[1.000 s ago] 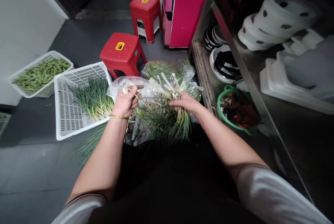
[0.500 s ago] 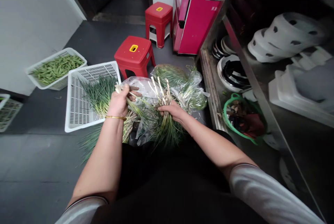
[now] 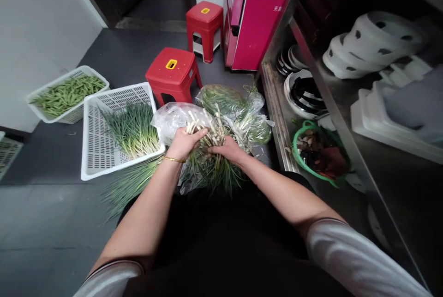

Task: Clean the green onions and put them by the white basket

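Closed around several scallions [image 3: 194,124], my left hand [image 3: 185,142] holds them with the white root ends pointing up. Right beside it, my right hand [image 3: 231,150] grips a thicker bunch of scallions [image 3: 217,134], roots up and green leaves [image 3: 221,174] hanging below. The two handfuls meet in front of me. To the left, a white plastic basket [image 3: 83,149] holds scallions [image 3: 133,126] laid with their white ends toward me. More scallions [image 3: 129,186] lie on the floor by its near edge. Clear plastic bags [image 3: 166,119] lie just behind my hands, one bag [image 3: 254,114] with greens inside.
A second white basket [image 3: 67,117] of green bean pods stands at far left. Two red stools [image 3: 171,77] and a pink cabinet [image 3: 252,33] are ahead. On the right, a metal shelf [image 3: 346,135] holds white containers, with a green basket [image 3: 299,160] low down.
My left hand, with its scallions, has moved right and down from near the basket to beside the bunch in my right hand. The scallions in the basket show more fully now.
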Demonstrator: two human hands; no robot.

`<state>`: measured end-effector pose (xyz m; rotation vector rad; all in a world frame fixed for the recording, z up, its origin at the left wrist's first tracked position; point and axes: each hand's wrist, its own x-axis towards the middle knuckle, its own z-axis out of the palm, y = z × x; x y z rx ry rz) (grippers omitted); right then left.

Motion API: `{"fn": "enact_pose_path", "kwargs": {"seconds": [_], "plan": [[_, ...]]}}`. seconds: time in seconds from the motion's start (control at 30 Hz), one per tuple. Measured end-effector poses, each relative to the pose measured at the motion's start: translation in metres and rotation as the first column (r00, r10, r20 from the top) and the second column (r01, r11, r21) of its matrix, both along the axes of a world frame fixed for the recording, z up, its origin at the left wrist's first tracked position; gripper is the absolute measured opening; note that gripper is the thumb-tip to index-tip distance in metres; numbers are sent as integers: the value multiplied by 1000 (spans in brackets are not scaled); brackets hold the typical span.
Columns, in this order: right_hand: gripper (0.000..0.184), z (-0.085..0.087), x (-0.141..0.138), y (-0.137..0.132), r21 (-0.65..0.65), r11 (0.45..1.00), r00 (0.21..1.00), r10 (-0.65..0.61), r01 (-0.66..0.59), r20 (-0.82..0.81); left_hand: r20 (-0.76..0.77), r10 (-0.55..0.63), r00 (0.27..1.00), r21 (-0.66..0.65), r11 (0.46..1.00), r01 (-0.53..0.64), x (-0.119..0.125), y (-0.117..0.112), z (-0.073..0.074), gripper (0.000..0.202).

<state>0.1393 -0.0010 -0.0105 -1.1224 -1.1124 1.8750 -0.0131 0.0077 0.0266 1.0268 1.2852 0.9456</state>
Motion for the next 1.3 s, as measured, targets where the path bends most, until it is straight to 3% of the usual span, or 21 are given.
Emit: {"fn": "enact_pose_path", "kwargs": {"seconds": [0.17,0.3,0.37,0.5,0.6,0.7,0.83,0.9,1.07,1.23,1.3], "plan": [[23,-3,29,9,98,966,969,-245,240,39,86,107,991,-13,994,-106,-7,10,2,33],[23,1,51,16,157,941,935,-322,300,149,42,109,993,26,994,-110,-8,15,3,31],[26,4,53,16,154,963,951,-249,223,183,53,50,997,22,998,-51,-3,16,2,32],[30,6,43,10,61,998,991,18,-27,131,90,4,996,58,998,-9,14,16,-3,34],[31,3,37,7,19,1000,993,-17,15,119,11,21,1000,108,994,-23,23,14,-6,35],[29,2,36,9,21,996,981,-93,91,170,-173,-45,984,102,993,63,27,10,-9,34],[26,11,42,13,44,999,974,-24,15,225,-252,-167,953,72,979,190,20,9,-7,29],[25,19,54,16,16,997,963,71,-77,262,-282,-181,942,62,977,206,6,11,-5,28],[21,33,108,25,-28,953,859,285,-302,426,-347,-42,937,100,992,81,-33,20,-4,32],[23,23,149,27,17,888,787,399,-460,470,-432,-186,882,61,970,234,-39,22,0,27],[24,19,161,26,10,867,767,435,-498,471,-422,-194,886,59,969,240,-40,22,2,25]]}}
